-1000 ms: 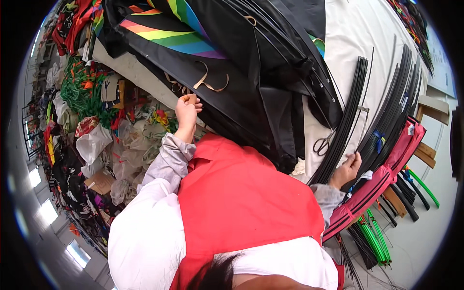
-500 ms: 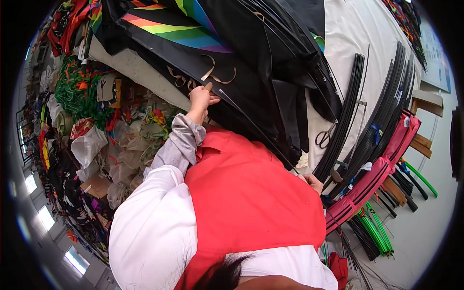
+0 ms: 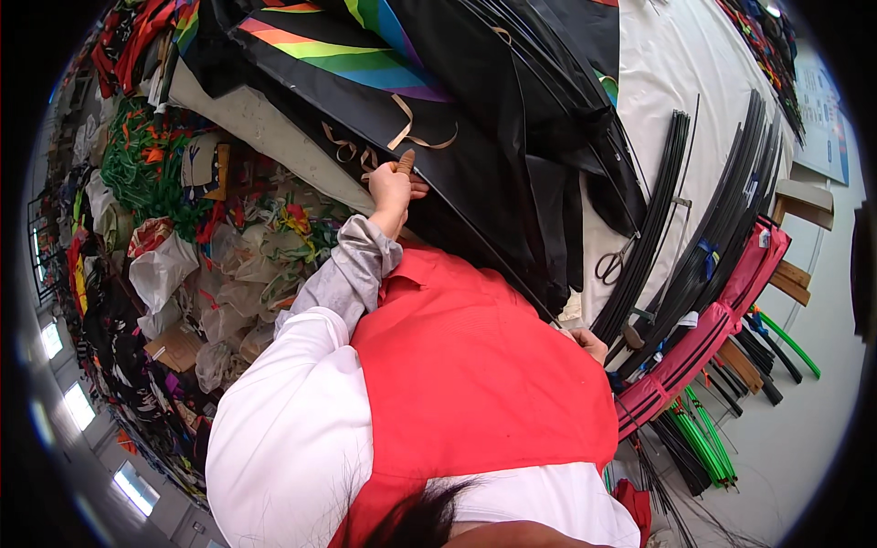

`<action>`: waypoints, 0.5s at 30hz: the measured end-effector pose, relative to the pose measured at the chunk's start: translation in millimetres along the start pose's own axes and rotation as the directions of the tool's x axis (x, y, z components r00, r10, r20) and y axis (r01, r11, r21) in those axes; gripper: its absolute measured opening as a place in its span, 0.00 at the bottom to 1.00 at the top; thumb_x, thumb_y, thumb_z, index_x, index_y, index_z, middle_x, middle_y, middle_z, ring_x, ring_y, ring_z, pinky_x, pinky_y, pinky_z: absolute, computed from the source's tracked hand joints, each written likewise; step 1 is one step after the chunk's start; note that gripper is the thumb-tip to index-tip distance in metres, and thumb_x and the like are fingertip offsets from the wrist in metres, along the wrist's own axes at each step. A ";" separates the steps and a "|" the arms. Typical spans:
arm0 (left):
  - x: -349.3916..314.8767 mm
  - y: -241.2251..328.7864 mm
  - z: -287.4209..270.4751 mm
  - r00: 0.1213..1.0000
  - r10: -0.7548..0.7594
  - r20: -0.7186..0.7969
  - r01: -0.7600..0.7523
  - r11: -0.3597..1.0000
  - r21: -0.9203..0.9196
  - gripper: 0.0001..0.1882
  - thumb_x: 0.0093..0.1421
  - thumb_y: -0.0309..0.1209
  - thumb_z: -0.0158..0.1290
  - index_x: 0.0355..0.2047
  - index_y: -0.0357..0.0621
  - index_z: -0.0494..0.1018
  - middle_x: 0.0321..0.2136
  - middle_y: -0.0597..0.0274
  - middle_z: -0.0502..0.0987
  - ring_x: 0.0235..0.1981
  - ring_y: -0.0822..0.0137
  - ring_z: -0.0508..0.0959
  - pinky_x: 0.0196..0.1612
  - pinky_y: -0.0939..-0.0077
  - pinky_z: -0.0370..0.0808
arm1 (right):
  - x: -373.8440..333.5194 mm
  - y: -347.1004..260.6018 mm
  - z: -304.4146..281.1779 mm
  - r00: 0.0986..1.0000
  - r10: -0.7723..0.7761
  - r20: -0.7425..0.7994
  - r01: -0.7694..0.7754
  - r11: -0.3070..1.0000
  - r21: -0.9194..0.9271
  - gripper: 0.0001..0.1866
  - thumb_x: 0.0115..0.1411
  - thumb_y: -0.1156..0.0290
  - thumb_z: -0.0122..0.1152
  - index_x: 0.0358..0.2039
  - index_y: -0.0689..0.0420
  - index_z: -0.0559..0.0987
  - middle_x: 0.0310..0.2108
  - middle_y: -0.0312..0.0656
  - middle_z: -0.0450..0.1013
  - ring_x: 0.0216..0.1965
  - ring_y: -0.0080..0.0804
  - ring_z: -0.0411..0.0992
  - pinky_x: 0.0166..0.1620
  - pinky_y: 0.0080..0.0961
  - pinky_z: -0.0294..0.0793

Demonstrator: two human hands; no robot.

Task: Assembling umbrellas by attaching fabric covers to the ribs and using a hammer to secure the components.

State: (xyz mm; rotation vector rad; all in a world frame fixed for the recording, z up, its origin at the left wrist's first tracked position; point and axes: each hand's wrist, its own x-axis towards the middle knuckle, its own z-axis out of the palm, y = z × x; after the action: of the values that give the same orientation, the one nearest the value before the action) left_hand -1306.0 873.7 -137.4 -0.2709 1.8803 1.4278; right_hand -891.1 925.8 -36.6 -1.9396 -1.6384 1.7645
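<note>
Black fabric (image 3: 493, 137) with rainbow stripes lies spread over the table in front of me. My left hand (image 3: 393, 190) is closed on its near edge, with a tan covering on one finger. A thin black rod (image 3: 484, 239) slants along that edge, its light-tipped end right at my left fingers. Toward its other end is my right hand (image 3: 587, 344), closed around the rod and partly hidden by my red apron (image 3: 484, 365). Beside my left hand, thin tan ribbons (image 3: 411, 132) curl on the fabric.
Scissors (image 3: 614, 263) lie on the pale table cloth (image 3: 653, 64), beside bundled black rods (image 3: 653, 219). A long pink bag (image 3: 699, 342) runs along the right edge. Green rods (image 3: 703, 429) stand below it. Plastic bags and scraps (image 3: 237, 283) are heaped at left.
My left hand has shifted right and slightly down, closing the gap to the rod's tip. My right hand stays nearly in place.
</note>
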 end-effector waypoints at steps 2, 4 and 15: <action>-3.2 2.6 2.7 0.999 0.035 -0.012 -0.035 0.999 0.025 0.19 0.63 0.41 0.56 0.28 0.33 0.70 0.20 0.55 0.76 0.16 0.67 0.77 0.17 0.83 0.74 | 1.2 -1.3 0.0 1.000 0.002 0.004 -0.002 1.000 0.001 0.10 0.58 0.70 0.62 0.26 0.65 0.80 0.16 0.31 0.69 0.19 0.17 0.60 0.24 0.15 0.60; -5.2 6.3 3.9 0.998 0.057 0.013 -0.057 0.996 0.063 0.19 0.62 0.40 0.56 0.28 0.34 0.71 0.20 0.55 0.76 0.15 0.67 0.77 0.17 0.83 0.73 | 4.3 1.6 -3.9 0.999 0.002 0.045 0.000 0.999 -0.034 0.11 0.59 0.69 0.61 0.26 0.65 0.80 0.16 0.31 0.69 0.19 0.17 0.60 0.24 0.15 0.60; -9.2 45.6 26.9 0.990 0.128 0.057 -0.135 0.983 0.122 0.13 0.59 0.33 0.57 0.27 0.34 0.72 0.18 0.58 0.75 0.14 0.68 0.74 0.17 0.80 0.71 | 79.8 -87.5 113.8 0.898 -0.410 0.162 0.427 0.900 -0.088 0.15 0.57 0.64 0.61 0.36 0.63 0.79 0.21 0.39 0.74 0.22 0.30 0.68 0.28 0.25 0.65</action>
State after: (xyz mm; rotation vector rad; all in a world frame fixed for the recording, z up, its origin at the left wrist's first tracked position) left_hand -1314.0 911.7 -100.2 -0.0511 1.9692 1.3822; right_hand -1048.1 954.1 -75.6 -1.3742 -2.0635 1.6859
